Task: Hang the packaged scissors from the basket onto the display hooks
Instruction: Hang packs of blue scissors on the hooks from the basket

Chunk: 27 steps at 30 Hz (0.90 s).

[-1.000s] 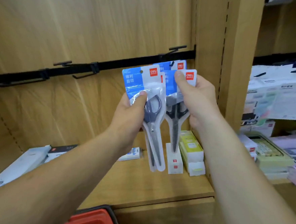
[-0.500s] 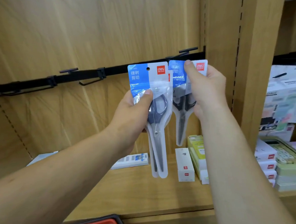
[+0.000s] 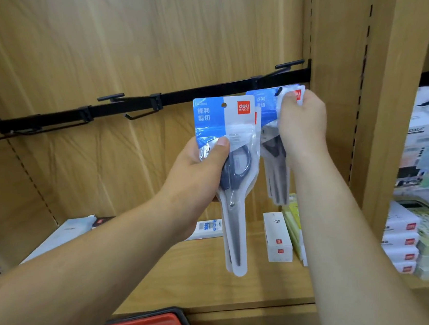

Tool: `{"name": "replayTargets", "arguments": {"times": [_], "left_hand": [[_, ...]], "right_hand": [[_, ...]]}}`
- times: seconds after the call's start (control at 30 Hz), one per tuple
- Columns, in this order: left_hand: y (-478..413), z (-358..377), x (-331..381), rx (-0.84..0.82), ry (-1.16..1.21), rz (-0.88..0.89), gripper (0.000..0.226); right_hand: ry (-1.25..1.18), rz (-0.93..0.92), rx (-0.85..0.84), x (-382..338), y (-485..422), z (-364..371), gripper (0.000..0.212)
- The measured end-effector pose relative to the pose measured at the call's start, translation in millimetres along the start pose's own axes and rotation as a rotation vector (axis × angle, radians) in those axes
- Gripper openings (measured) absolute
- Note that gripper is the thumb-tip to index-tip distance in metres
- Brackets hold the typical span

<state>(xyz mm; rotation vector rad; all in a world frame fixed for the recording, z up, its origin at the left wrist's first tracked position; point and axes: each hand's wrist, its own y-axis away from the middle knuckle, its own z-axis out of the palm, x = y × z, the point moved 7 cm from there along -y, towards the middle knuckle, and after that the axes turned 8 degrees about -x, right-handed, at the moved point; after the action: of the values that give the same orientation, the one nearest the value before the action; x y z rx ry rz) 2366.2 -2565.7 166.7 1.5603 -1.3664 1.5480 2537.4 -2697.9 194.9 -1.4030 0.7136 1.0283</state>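
So, barely started: my right hand [image 3: 303,123] pinches the top of 1 scissors pack [image 3: 268,113] at the right-end hook [image 3: 265,76] of the rail [image 3: 203,97], seemingly threading it. My left hand [image 3: 199,173] grips at least 2 more packs [image 3: 231,125]; the other hooks [image 3: 139,114] look bare.

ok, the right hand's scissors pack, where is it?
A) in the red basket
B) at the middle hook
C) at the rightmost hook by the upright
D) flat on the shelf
C: the right hand pinches the top of its scissors pack up at the rightmost hook, whose black tip shows at the pack's hole; the middle hook is bare.
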Motion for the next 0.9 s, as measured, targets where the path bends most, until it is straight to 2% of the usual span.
{"name": "replayTargets", "arguments": {"times": [0.13, 0.2, 0.27, 0.37, 0.4, 0.47, 0.53, 0.63, 0.8, 0.9], "left_hand": [[2.1, -2.5, -1.1, -0.011, -0.009, 0.009, 0.026], [-0.4, -1.7, -0.6, -0.006, -0.007, 0.010, 0.026], [-4.1, 2.6, -0.1, -0.010, 0.016, 0.014, 0.026], [-11.9, 13.5, 2.5, -0.032, 0.068, 0.038, 0.027], [-14.3, 16.7, 3.6, -0.031, 0.093, 0.047, 0.027], [-19.1, 22.7, 4.1, -0.030, 0.139, 0.065, 0.027], [-22.1, 31.6, 3.8, -0.057, 0.149, 0.065, 0.027], [-25.2, 47.3, 2.2, -0.101, 0.125, 0.057, 0.025], [-35.3, 56.9, 8.5, -0.038, 0.095, 0.068, 0.019], [-43.3, 49.8, 15.8, 0.069, 0.110, 0.079, 0.019]], "right_hand": [[0.227, -0.040, 0.194, 6.0, 8.0, -30.4, 0.027], [0.255, -0.129, 0.218, -5.8, 13.5, -38.8, 0.024], [0.202, -0.144, 0.047, -18.2, 15.1, -33.2, 0.022], [-0.045, 0.107, -0.432, -21.1, 32.7, -6.5, 0.033], [-0.148, 0.163, -0.539, -20.8, 39.7, -1.7, 0.034], [-0.290, 0.184, -0.632, -19.7, 46.7, -2.5, 0.031], [-0.325, 0.164, -0.594, -14.8, 47.0, -11.0, 0.023], [-0.364, 0.205, -0.411, -2.8, 42.4, -28.4, 0.012], [-0.284, 0.141, -0.239, 2.3, 36.7, -53.1, 0.019], [-0.186, 0.051, -0.074, 1.1, 32.6, -75.8, 0.023]]}}
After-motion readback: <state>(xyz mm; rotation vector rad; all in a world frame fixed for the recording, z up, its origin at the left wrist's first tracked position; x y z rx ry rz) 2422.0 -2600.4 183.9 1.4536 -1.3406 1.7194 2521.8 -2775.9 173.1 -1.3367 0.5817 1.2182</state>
